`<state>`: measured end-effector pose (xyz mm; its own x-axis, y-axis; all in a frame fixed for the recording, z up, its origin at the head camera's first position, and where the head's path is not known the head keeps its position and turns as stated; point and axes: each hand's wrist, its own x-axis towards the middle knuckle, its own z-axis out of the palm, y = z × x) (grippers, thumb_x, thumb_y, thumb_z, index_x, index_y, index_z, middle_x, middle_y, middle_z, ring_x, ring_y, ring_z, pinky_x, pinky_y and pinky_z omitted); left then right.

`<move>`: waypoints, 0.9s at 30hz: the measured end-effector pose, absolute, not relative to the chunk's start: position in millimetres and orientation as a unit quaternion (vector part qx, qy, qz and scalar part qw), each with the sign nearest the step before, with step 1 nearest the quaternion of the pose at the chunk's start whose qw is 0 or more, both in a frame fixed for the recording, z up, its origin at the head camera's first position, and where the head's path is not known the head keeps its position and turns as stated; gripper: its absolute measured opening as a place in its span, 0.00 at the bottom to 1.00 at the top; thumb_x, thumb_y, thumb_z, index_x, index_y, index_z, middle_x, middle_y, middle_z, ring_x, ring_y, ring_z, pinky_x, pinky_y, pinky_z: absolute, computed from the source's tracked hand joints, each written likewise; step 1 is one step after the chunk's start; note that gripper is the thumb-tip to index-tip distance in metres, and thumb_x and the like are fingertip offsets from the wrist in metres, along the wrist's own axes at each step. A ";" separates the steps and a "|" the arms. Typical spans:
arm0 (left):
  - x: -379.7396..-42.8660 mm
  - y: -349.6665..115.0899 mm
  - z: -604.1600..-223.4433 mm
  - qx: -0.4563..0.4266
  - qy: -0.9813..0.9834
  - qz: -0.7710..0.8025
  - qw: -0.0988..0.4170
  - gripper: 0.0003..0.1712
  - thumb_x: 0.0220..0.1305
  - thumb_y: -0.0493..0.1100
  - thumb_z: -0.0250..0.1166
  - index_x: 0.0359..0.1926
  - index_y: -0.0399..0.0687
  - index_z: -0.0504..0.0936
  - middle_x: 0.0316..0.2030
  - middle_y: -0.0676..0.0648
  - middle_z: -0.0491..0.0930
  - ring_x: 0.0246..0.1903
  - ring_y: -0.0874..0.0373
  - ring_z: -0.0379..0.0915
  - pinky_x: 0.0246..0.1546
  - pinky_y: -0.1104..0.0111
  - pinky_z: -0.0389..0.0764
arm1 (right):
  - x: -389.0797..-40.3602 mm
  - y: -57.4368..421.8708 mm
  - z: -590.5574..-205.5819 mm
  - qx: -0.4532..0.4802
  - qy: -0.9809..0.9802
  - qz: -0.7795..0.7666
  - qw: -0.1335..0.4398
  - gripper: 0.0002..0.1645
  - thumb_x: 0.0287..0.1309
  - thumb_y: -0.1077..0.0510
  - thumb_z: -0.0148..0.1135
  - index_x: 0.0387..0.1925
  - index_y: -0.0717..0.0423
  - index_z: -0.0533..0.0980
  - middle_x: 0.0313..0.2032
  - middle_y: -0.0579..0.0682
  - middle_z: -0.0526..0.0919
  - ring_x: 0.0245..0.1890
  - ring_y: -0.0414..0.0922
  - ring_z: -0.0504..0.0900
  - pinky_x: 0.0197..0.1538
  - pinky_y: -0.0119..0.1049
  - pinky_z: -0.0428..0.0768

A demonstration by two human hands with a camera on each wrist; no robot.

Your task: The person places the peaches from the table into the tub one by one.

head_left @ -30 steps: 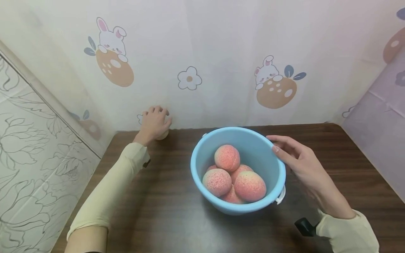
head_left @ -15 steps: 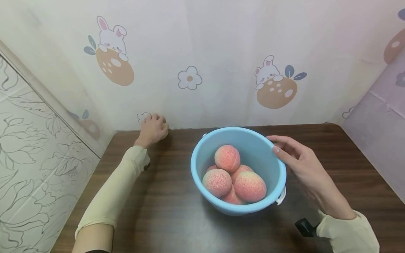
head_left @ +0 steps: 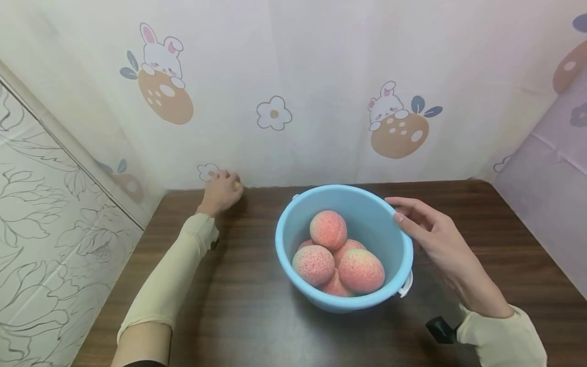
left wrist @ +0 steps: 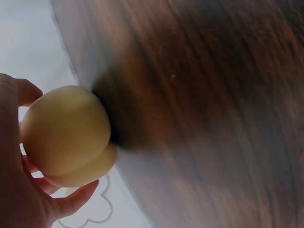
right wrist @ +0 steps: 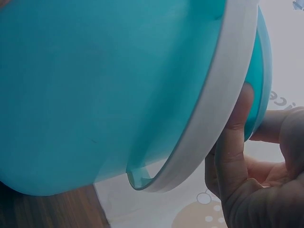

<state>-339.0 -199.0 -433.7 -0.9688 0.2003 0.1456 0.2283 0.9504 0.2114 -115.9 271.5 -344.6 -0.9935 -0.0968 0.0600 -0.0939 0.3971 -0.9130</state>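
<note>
At the table's far left edge my left hand [head_left: 220,193] has its fingers curled round a yellow peach [left wrist: 69,133]. The left wrist view shows a crease down the peach, which sits low at the table surface; the hand mostly covers it in the head view. My right hand [head_left: 435,232] pinches the right rim of a light blue bucket [head_left: 286,265], thumb and fingers on either side of the rim. Inside the bucket lie several pink speckled peaches [head_left: 328,230], piled on one another. A white handle [right wrist: 216,99] hangs along the bucket's outer side.
The dark wooden table [head_left: 238,306] runs back to a white curtain [head_left: 321,102] printed with rabbits and flowers. A sheet with line-drawn flowers [head_left: 50,244] borders the table at the left. A paler sheet [head_left: 545,168] stands along the right edge.
My left hand has come down over the yellow peach and closed round it; the fingers were spread above it before. The right hand and bucket have stayed in place.
</note>
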 end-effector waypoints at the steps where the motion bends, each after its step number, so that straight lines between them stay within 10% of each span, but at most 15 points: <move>1: -339.8 -199.5 -435.2 -0.109 -0.985 -0.116 0.061 0.24 0.75 0.52 0.47 0.58 0.40 0.77 0.63 0.30 0.72 0.66 0.25 0.65 0.60 0.31 0.73 | -116.2 271.1 -344.5 -0.057 0.835 -0.547 0.002 0.27 0.75 0.47 0.59 0.71 0.46 0.72 0.48 0.46 0.79 0.43 0.42 0.81 0.41 0.36 0.88; 12: -342.4 -202.3 -442.2 -0.095 -0.984 -0.127 0.080 0.23 0.69 0.52 0.51 0.53 0.41 0.78 0.55 0.32 0.76 0.54 0.30 0.72 0.42 0.37 0.82 | -116.7 268.1 -344.1 -0.059 0.833 -0.549 0.000 0.27 0.75 0.48 0.59 0.71 0.47 0.72 0.47 0.46 0.79 0.42 0.42 0.82 0.40 0.37 0.88; 27: -341.1 -196.2 -437.4 -0.118 -0.984 -0.084 0.100 0.22 0.68 0.52 0.52 0.53 0.44 0.80 0.55 0.34 0.79 0.55 0.33 0.75 0.43 0.40 0.83 | -117.0 266.4 -344.0 -0.052 0.835 -0.548 -0.004 0.27 0.75 0.48 0.59 0.71 0.46 0.72 0.47 0.45 0.79 0.42 0.42 0.81 0.40 0.36 0.88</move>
